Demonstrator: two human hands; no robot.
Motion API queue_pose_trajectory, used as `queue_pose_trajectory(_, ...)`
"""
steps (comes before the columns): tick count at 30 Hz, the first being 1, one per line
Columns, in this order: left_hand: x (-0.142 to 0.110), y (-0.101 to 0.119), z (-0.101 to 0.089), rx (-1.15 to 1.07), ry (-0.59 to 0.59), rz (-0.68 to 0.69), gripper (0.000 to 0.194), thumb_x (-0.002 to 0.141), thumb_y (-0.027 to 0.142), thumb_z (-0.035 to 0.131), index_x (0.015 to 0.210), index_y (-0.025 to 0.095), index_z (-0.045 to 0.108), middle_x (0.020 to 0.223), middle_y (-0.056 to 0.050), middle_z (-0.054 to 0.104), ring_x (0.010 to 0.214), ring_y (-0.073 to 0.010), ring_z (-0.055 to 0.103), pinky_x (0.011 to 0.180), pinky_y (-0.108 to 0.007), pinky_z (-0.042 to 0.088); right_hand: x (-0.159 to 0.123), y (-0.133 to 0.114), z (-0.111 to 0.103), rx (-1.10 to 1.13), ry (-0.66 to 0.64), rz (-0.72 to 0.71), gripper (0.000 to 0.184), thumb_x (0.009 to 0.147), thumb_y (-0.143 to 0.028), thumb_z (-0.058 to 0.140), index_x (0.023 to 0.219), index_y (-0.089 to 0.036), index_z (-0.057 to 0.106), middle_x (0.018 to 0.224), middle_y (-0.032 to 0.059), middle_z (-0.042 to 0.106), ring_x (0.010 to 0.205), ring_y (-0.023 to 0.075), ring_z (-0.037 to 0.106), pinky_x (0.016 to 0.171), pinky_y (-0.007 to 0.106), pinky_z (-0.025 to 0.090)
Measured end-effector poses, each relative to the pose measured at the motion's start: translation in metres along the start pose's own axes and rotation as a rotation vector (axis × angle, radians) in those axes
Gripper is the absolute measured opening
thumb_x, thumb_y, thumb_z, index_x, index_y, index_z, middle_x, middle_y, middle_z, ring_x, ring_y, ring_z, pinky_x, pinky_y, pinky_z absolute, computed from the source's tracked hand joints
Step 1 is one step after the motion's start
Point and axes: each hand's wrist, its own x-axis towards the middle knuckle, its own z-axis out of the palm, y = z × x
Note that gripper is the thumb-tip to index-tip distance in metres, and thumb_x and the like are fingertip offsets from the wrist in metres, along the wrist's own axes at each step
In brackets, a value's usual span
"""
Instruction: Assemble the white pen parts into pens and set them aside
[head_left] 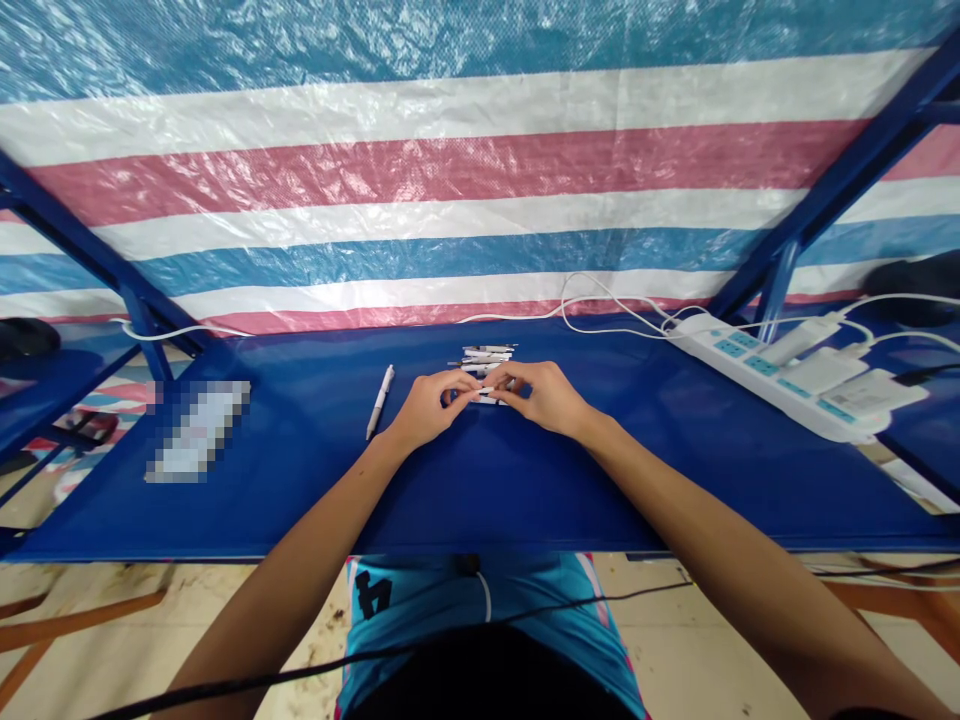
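Observation:
My left hand (441,405) and my right hand (541,392) meet over the middle of the blue table, fingertips almost touching. Both are closed in a pinch on a small white pen part (486,390), mostly covered by the fingers. Just beyond and partly beneath them lies a pile of white and grey pens (487,356), several of them roughly side by side. To the left of my left hand, a single white pen with a grey grip (380,402) rests apart on the table, slanted.
A white power strip (772,375) with plugged-in chargers lies on the right of the blue table (480,490). White cables (600,325) run along the back edge. At left is a blurred-out flat object (199,432). A striped plastic sheet (480,170) hangs behind, between blue frame bars.

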Motion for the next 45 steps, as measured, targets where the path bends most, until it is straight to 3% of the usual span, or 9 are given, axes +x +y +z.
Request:
queue_pose_trajectory(5, -0.0010, -0.0011, 0.0011, 0.014, 0.034, 0.010, 0.021, 0.099, 0.033, 0.061, 0.094, 0.018, 0.076, 0.089, -0.006, 0.080, 0.062, -0.0128, 0.063, 0.064, -0.024, 0.054, -0.0007, 0.0009, 0.0003, 0.033, 0.018, 0.056, 0.019, 0.094, -0.039, 0.067, 0.091, -0.021, 0.074, 0.084, 0.0055, 0.079, 0.076, 0.0202, 0.075, 0.072, 0.028, 0.056)
queue_pose_trajectory(11, -0.0009, -0.0030, 0.0029, 0.027, 0.061, 0.050, 0.020, 0.099, 0.031, 0.062, 0.093, 0.018, 0.075, 0.089, -0.007, 0.080, 0.062, -0.0129, 0.064, 0.064, -0.024, 0.055, -0.0002, 0.0007, -0.0014, 0.028, 0.000, 0.081, 0.036, 0.097, -0.053, 0.063, 0.086, -0.019, 0.072, 0.069, 0.0040, 0.074, 0.059, 0.0165, 0.067, 0.062, 0.026, 0.049)
queue_pose_trajectory(19, -0.0024, -0.0074, 0.0046, 0.072, 0.073, 0.109, 0.019, 0.100, 0.030, 0.061, 0.096, 0.018, 0.075, 0.087, -0.007, 0.079, 0.069, -0.0158, 0.067, 0.065, -0.025, 0.055, 0.0008, -0.0016, -0.0016, -0.023, -0.060, 0.101, 0.037, 0.101, -0.049, 0.055, 0.082, -0.019, 0.066, 0.065, 0.0018, 0.069, 0.056, 0.0145, 0.061, 0.061, 0.024, 0.043)
queue_pose_trajectory(26, -0.0023, -0.0058, 0.0046, 0.091, 0.062, 0.121, 0.021, 0.102, 0.032, 0.059, 0.098, 0.019, 0.075, 0.088, -0.006, 0.078, 0.067, -0.0144, 0.066, 0.067, -0.025, 0.056, 0.0019, -0.0077, -0.0033, -0.077, -0.073, 0.080, 0.052, 0.105, -0.054, 0.043, 0.067, -0.020, 0.057, 0.062, 0.0016, 0.064, 0.057, 0.0133, 0.056, 0.064, 0.025, 0.040)
queue_pose_trajectory(36, -0.0010, -0.0029, 0.0050, 0.039, 0.070, 0.048, 0.026, 0.102, 0.037, 0.058, 0.096, 0.019, 0.076, 0.089, -0.006, 0.080, 0.062, -0.0137, 0.064, 0.063, -0.025, 0.055, 0.0000, -0.0053, -0.0046, -0.085, -0.063, 0.057, 0.025, 0.097, -0.042, 0.060, 0.089, -0.020, 0.070, 0.067, -0.0001, 0.067, 0.056, 0.0137, 0.056, 0.062, 0.024, 0.042)
queue_pose_trajectory(45, -0.0012, -0.0030, 0.0059, 0.034, 0.064, 0.067, 0.024, 0.102, 0.037, 0.060, 0.092, 0.019, 0.072, 0.083, -0.004, 0.076, 0.066, -0.0141, 0.065, 0.066, -0.024, 0.054, 0.0011, -0.0044, -0.0048, -0.126, -0.100, 0.065, 0.046, 0.104, -0.048, 0.049, 0.074, -0.019, 0.067, 0.062, 0.0012, 0.063, 0.059, 0.0140, 0.055, 0.063, 0.025, 0.039)
